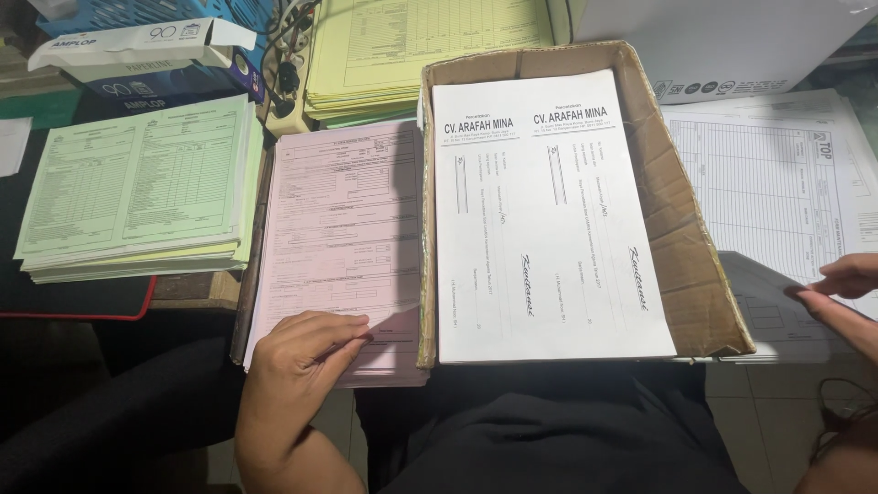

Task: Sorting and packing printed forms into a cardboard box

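Cardboard tray point(681, 265): lying open across the person's lap, holding a stack of white printed sheets point(540, 220) that is filling most of its floor (a brown strip is showing along the right wall).
Pink forms point(343, 238): sitting in a pile just left of the tray, touching its wall.
Left hand point(306, 352): resting on the pink pile's near corner, thumb and fingers pinching up the top sheet's curling edge.
Right hand point(846, 288): reaching in at the frame's right edge, partly cut off; fingers are lying stretched on a white ruled sheet point(777, 183), and whether they are gripping it cannot be told.
Green forms point(137, 183): stacking up well left of the pink pile, on a dark surface.
Yellow forms point(412, 46): piling behind the tray, top cut off by the frame.
Paper boxes point(146, 46): white and blue cartons sitting at the upper left, one flap open.
White box point(722, 37): standing at the upper right, only partly in view.
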